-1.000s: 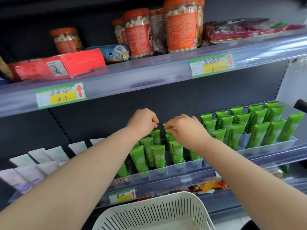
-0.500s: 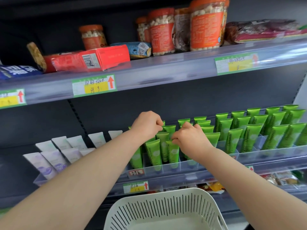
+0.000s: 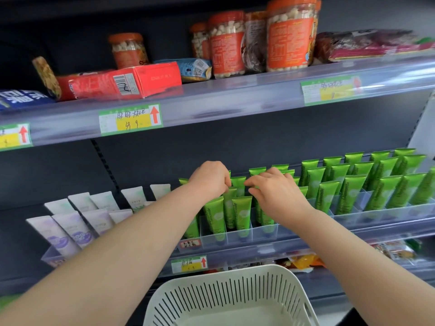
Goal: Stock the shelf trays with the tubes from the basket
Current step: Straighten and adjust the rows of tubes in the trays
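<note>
Several green tubes stand upright in the clear divided shelf tray on the middle shelf. My left hand is over the tray's left rows, fingers curled down onto the crimped top of a green tube. My right hand is just to its right, thumb and curled fingers pinching the top of a neighbouring green tube. One tube top shows between the two hands. The white slotted basket sits below at the bottom edge, and no tubes show in its visible part.
White and lilac tubes fill a tray to the left. More green tubes fill the tray to the right. The upper shelf carries orange-lidded jars, a red box and snack bags. Packets lie on the shelf beneath.
Both hands stay at the same group of green tubes. My right hand's fingers have shifted a little toward the left hand. The view has swung left.
</note>
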Demonstrator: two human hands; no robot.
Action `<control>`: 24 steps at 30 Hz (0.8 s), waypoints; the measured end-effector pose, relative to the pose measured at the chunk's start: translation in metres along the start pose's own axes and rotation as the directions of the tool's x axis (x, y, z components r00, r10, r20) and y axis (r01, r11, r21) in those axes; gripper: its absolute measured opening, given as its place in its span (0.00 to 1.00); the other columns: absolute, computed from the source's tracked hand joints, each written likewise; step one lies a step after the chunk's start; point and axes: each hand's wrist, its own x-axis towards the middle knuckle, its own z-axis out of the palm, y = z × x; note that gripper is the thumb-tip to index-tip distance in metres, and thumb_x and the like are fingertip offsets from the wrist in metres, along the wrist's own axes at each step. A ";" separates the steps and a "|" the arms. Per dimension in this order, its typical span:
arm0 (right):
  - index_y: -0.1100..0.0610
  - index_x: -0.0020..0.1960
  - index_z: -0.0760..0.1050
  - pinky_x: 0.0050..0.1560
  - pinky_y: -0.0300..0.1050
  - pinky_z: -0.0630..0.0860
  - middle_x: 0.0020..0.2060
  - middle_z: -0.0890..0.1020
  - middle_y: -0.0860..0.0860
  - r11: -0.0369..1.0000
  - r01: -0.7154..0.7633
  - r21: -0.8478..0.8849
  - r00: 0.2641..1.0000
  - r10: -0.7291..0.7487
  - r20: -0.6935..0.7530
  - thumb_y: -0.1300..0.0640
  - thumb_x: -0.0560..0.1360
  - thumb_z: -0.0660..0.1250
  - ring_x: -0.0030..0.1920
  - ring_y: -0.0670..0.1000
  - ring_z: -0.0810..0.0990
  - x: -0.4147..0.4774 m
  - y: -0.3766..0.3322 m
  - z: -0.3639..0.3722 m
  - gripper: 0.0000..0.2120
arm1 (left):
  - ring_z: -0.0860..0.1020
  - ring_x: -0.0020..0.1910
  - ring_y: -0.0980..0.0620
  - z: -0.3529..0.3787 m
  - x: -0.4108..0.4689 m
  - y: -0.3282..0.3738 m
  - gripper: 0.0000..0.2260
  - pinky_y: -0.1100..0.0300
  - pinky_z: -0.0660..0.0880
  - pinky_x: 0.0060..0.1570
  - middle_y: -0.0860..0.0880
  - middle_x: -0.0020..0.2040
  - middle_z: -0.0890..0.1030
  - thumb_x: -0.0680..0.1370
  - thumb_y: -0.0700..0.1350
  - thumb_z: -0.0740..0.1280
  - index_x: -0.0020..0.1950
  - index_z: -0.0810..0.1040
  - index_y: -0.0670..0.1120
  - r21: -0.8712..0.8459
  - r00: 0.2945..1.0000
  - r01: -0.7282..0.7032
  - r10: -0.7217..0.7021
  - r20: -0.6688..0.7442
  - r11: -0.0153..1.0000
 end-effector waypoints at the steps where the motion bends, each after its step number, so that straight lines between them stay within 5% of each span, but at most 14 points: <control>1: 0.48 0.64 0.73 0.53 0.50 0.66 0.58 0.79 0.46 1.000 -0.016 -0.008 1.000 0.016 -0.002 0.50 0.81 0.55 0.61 0.53 0.69 -0.002 0.003 -0.001 0.14 | 0.80 0.51 0.51 0.001 0.001 0.001 0.06 0.58 0.76 0.47 0.54 0.49 0.84 0.73 0.42 0.72 0.47 0.86 0.51 0.015 1.000 0.002 -0.002 -0.005 1.000; 13: 0.48 0.66 0.72 0.55 0.53 0.67 0.59 0.78 0.47 0.999 -0.027 -0.019 0.999 0.027 -0.018 0.58 0.80 0.58 0.62 0.53 0.69 -0.005 0.014 -0.001 0.16 | 0.80 0.49 0.49 0.009 0.010 0.021 0.04 0.55 0.78 0.51 0.51 0.49 0.84 0.75 0.44 0.71 0.48 0.84 0.51 0.042 1.000 -0.016 0.017 -0.021 0.999; 21: 0.49 0.65 0.73 0.57 0.53 0.67 0.61 0.77 0.47 0.999 -0.034 0.014 0.999 0.034 -0.016 0.52 0.81 0.56 0.62 0.52 0.70 0.001 0.014 -0.003 0.15 | 0.77 0.40 0.50 -0.001 0.013 0.012 0.07 0.57 0.76 0.42 0.55 0.39 0.80 0.74 0.40 0.68 0.38 0.83 0.48 -0.079 0.994 0.051 -0.058 -0.096 0.996; 24: 0.49 0.65 0.73 0.56 0.52 0.66 0.61 0.77 0.47 0.999 -0.044 0.011 0.999 0.044 -0.028 0.52 0.82 0.55 0.62 0.52 0.70 0.004 0.014 -0.001 0.15 | 0.79 0.45 0.47 -0.004 0.020 0.003 0.04 0.54 0.78 0.46 0.50 0.45 0.82 0.75 0.40 0.69 0.44 0.84 0.47 -0.062 0.985 0.100 -0.108 -0.135 0.993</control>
